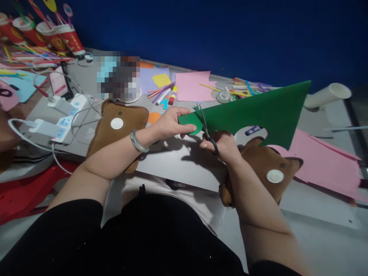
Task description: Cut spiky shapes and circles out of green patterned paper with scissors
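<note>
A large sheet of green paper (258, 111) is held up over the table, its wide part reaching out to the right. My left hand (172, 124) pinches its rounded left end between thumb and fingers. In my right hand (221, 145) is a pair of scissors (211, 140) with dark handles, thumb and fingers in the loops. The blades (200, 114) lie at the paper just right of my left fingers, pointing away from me. A curved notch shows in the sheet's lower edge. My right fingers are partly hidden behind the scissors and paper.
Brown cushions (123, 119) lie under both forearms. Pink paper (192, 86), a glue stick (173, 95), markers and a tape roll (223, 96) lie behind. A power strip (70, 119) with cables is left, near red cups (69, 40). A white paper tube (327, 95) lies right.
</note>
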Demonstrator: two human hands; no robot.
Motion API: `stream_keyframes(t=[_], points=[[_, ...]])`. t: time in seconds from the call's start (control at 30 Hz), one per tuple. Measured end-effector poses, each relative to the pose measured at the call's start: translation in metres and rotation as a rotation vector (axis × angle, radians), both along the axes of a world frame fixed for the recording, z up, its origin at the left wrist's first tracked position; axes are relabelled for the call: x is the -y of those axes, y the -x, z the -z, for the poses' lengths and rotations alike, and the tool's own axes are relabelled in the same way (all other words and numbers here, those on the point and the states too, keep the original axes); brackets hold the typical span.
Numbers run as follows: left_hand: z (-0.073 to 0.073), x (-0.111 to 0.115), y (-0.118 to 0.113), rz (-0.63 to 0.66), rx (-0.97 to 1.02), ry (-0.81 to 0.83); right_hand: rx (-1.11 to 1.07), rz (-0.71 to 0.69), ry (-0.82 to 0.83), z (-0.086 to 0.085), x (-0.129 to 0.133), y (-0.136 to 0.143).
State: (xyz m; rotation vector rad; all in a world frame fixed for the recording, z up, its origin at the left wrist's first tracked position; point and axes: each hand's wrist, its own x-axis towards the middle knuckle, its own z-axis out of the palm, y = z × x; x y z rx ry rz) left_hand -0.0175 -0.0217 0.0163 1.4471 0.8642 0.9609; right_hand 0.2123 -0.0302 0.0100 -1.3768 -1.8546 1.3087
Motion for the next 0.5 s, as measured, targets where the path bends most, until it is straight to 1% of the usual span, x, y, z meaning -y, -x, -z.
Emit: stream_keyframes(t=[0.23,0.37,0.5], points=[[-0.0009,-0.0003,0.0007,-0.002,-0.019,-0.012,0.030,0.005,-0.019,0.0022,-0.0004,-0.0011],[-0.0021,0.0003,0.0009,-0.005,-0.019,-0.005,0.031,-0.022,0.027,-0.0021,-0.0005,-0.0007],[-0.0032,0.0002,0.0011,-0.011,-0.030,0.007,0.022,0.000,0.062,-0.0064,0.0009,0.0022]])
